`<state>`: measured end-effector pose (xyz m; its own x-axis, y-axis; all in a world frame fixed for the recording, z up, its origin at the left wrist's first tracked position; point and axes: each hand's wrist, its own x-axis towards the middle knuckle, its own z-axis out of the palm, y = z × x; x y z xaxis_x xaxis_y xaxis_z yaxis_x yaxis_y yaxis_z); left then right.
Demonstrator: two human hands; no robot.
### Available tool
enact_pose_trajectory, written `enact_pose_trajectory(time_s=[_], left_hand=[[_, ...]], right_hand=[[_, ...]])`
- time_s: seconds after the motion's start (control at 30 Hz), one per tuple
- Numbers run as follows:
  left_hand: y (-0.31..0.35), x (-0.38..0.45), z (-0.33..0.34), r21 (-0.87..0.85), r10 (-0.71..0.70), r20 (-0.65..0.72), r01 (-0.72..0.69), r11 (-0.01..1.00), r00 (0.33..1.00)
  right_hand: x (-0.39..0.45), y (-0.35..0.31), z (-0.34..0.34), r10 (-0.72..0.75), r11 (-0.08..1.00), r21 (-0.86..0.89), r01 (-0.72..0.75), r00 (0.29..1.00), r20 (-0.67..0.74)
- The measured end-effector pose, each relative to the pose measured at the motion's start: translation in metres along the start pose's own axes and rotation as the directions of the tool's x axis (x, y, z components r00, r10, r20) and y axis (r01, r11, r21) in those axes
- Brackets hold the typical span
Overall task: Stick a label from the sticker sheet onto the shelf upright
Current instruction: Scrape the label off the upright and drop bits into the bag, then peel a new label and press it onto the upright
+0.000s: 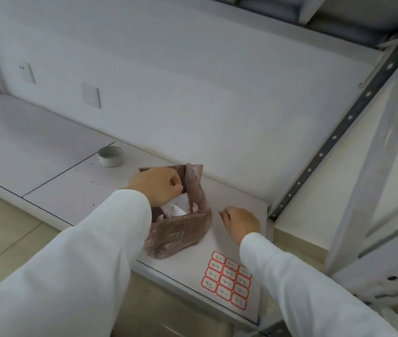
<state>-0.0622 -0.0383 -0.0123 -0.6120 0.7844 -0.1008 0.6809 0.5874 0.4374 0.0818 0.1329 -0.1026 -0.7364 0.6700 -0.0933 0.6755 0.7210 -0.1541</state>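
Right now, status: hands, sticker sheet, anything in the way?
Left hand curled at the brown plastic bag's rim. Right hand curled beside bag, holding unclear. Sticker sheet flat on shelf board, untouched. Shelf upright unobstructed.

I count two hands: the left hand (159, 184) at the middle of the frame and the right hand (241, 222) just right of it. There is one sticker sheet (227, 279) at the lower right, and on it I make out twelve labels, four rows of three. One brown bag (181, 229) sits mid-frame, with one tape roll (111, 156) to its upper left. On the wall at upper left I see two plates (91, 95). I count one perforated upright (334, 138) at the right, and two white sleeves (76, 261).
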Motion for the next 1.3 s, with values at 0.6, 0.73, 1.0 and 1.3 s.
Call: enact_pose_trajectory(time_s=[0.6, 0.73, 1.0, 1.3], left_hand=[[0.009, -0.017, -0.008, 0.087, 0.066, 0.062, -0.071, 0.994, 0.996], [0.025, -0.022, -0.005, 0.016, 0.172, -0.013, -0.172, 0.985, 0.985], [0.08, -0.05, -0.007, 0.021, 0.383, -0.393, -0.408, 0.913, 0.836], [0.09, -0.058, 0.006, -0.23, 0.22, -0.376, -0.32, 0.919, 0.9]], right_hand=[[-0.018, 0.002, -0.003, 0.075, 0.996, 0.024, -0.086, 0.95, 0.303], [-0.032, -0.022, -0.081, -0.026, 0.97, 0.243, -0.002, 0.993, 0.114], [-0.088, -0.024, -0.141, -0.098, 0.607, 0.783, 0.135, 0.991, -0.096], [-0.095, -0.018, -0.137, -0.173, 0.549, 0.81, 0.204, 0.976, -0.129]])
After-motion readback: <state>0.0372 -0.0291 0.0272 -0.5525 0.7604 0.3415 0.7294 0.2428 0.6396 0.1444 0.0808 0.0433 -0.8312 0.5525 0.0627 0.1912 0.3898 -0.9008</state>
